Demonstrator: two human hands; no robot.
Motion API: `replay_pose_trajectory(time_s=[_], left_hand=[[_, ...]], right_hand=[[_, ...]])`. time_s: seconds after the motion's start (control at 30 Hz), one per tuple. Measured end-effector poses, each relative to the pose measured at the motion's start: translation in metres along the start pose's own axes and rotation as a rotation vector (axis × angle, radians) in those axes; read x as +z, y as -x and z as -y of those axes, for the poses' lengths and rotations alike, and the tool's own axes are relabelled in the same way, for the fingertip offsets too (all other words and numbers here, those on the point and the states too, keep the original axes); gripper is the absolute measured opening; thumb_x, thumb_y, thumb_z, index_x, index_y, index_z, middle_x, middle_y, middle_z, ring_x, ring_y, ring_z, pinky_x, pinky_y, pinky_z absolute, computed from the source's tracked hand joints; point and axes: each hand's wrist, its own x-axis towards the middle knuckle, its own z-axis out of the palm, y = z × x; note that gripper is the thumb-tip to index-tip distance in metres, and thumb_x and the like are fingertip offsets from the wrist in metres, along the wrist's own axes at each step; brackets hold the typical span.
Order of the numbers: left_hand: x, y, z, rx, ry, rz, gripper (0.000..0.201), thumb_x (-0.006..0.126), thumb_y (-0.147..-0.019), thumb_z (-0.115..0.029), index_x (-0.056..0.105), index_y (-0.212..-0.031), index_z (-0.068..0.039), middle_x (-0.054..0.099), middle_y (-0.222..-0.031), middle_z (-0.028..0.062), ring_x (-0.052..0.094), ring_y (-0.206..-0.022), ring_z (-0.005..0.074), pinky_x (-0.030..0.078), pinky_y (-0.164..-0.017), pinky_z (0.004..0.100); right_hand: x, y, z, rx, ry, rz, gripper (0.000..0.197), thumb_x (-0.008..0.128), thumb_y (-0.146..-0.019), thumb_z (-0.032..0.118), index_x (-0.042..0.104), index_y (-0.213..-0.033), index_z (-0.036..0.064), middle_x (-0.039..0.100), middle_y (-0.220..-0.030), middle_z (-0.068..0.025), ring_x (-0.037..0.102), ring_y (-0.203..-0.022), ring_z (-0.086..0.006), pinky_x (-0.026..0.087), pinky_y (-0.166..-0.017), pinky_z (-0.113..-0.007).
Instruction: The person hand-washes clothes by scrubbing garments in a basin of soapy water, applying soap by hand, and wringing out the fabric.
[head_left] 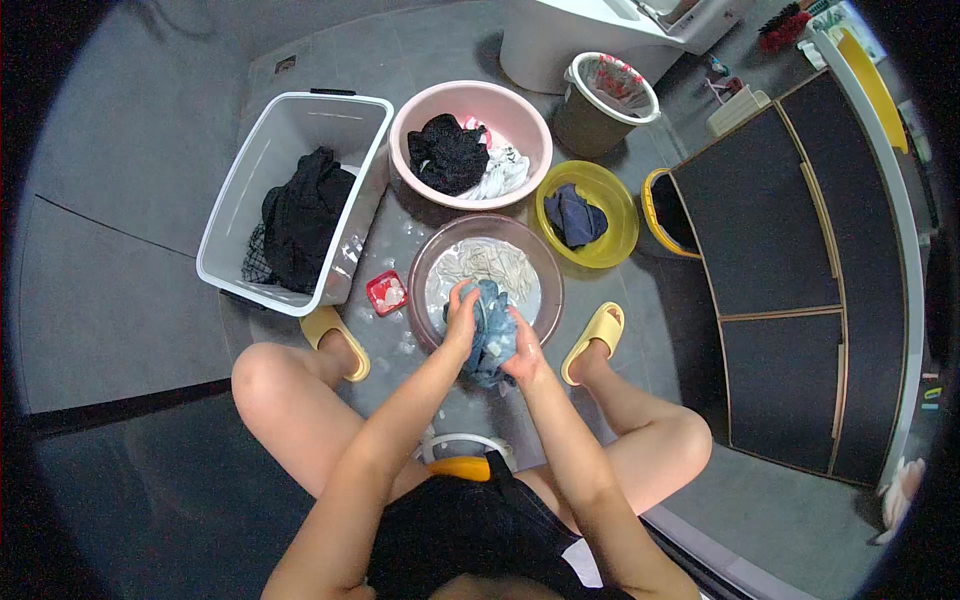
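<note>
Over the near rim of a brown basin (552,322), a blue cloth (487,335) is gripped between two bare hands.

The left hand (461,318) clasps the bunched cloth from its left side and the right hand (523,352) grasps it from the right, thumb uppermost. The cloth fills the gap between them, its long axis running roughly away from the person: the far end points into the basin, toward a white cloth (488,262) lying there, and the near end reaches past the rim toward the person. Whether it touches the rim is hidden. Pale patches, suds or soap, mark its top. Left of the basin sits a red soap dish (386,293).
</note>
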Motion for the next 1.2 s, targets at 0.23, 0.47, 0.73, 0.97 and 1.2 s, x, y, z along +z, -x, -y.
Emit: replay_pose_trajectory(time_s=[0.23, 0.47, 0.73, 0.97, 1.2], left_hand=[[-0.035, 0.003, -0.023, -0.664, 0.604, 0.332, 0.038, 0.047, -0.076, -0.031, 0.054, -0.105, -0.007, 0.058, -0.102, 0.0077, 0.053, -0.098, 0.0238, 0.037, -0.090, 0.0355], [0.006, 0.071, -0.035, 0.649, -0.449, 0.486, 0.039, 0.051, -0.079, -0.017, 0.049, -0.115, -0.003, 0.042, -0.124, 0.0158, 0.037, -0.118, 0.0259, 0.031, -0.095, 0.0309], [0.013, 0.044, -0.031, 0.169, -0.287, 0.012, 0.036, 0.050, -0.080, -0.024, 0.052, -0.104, 0.003, 0.049, -0.102, 0.0238, 0.048, -0.096, 0.0361, 0.037, -0.086, 0.0387], [0.003, 0.050, -0.028, 0.464, -0.524, -0.078, 0.034, 0.059, -0.077, -0.026, 0.055, -0.088, 0.006, 0.054, -0.089, 0.0186, 0.052, -0.086, 0.0298, 0.040, -0.076, 0.0350], [0.002, 0.021, -0.059, -0.138, 0.056, -0.107, 0.046, 0.055, -0.079, -0.039, 0.056, -0.088, 0.006, 0.059, -0.078, 0.0106, 0.053, -0.069, 0.0188, 0.042, -0.062, 0.0323]], right_hand=[[-0.001, 0.005, 0.023, -0.068, -0.121, 0.083, 0.043, 0.035, -0.089, 0.036, 0.050, -0.112, 0.0029, 0.056, -0.110, -0.0108, 0.052, -0.101, -0.0264, 0.037, -0.091, -0.040], [-0.003, 0.003, 0.008, -0.316, 0.020, -0.064, 0.043, 0.033, -0.089, 0.037, 0.046, -0.115, 0.0049, 0.052, -0.113, -0.0102, 0.051, -0.102, -0.0256, 0.036, -0.092, -0.042], [0.021, 0.004, -0.002, -0.237, 0.289, -0.180, 0.039, 0.047, -0.084, 0.039, 0.053, -0.105, 0.0067, 0.058, -0.097, -0.0062, 0.057, -0.082, -0.0197, 0.045, -0.070, -0.033], [0.034, 0.007, -0.009, -0.195, 0.340, -0.310, 0.039, 0.046, -0.085, 0.037, 0.051, -0.105, 0.0039, 0.057, -0.096, -0.0097, 0.056, -0.081, -0.0203, 0.046, -0.069, -0.033], [0.019, 0.012, 0.004, -0.017, 0.240, -0.069, 0.037, 0.048, -0.085, 0.033, 0.051, -0.110, 0.0069, 0.059, -0.103, -0.0071, 0.059, -0.088, -0.0226, 0.046, -0.079, -0.037]])
